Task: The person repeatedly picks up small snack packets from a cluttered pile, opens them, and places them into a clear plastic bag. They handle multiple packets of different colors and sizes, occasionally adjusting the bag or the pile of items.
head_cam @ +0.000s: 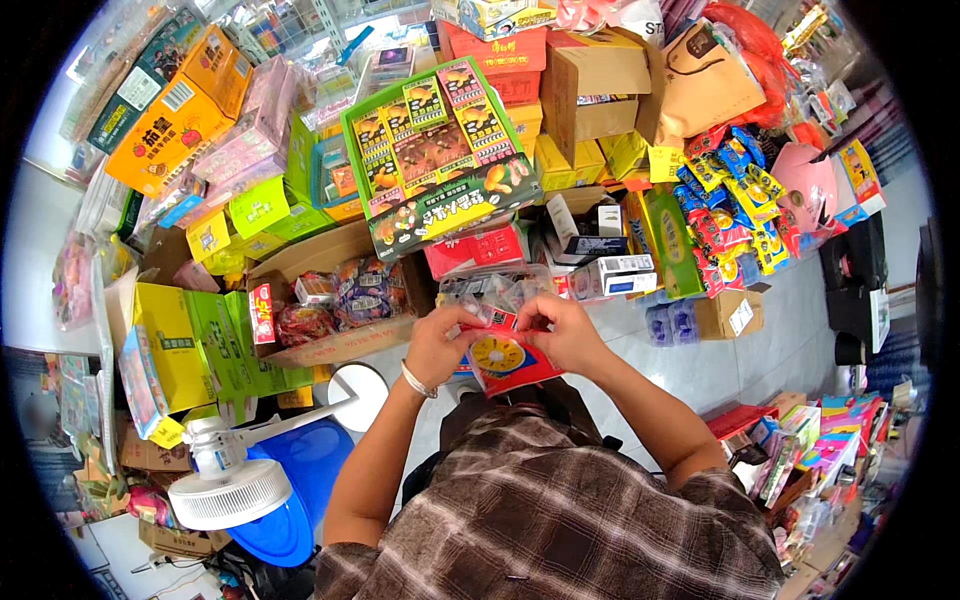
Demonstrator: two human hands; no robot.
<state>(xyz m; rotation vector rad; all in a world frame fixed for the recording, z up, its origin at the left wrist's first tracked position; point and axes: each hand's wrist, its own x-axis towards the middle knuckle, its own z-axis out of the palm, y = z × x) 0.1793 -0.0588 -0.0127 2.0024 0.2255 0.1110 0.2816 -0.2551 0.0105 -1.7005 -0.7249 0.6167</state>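
A red plastic packet point(511, 367) with a yellow round picture hangs between my two hands, close to my body. My left hand point(444, 343) pinches its upper left edge, fingertips closed on it. The upper right edge is held by my right hand point(561, 334) in the same way. Whether the packet's top is sealed cannot be told. Just beyond my fingers lies a clear plastic bag point(487, 289) with small packets inside. Farther right is a pile of red, blue and yellow snack packets point(731, 202). Blue under the red packet shows at its lower left edge.
Left of my hands stands a cardboard box point(360, 343) with bagged snacks. A green display carton point(450, 196) of small boxes is tilted beyond it. A white fan-like device point(229, 495) and a blue plastic lid or stool point(281, 529) stand at lower left.
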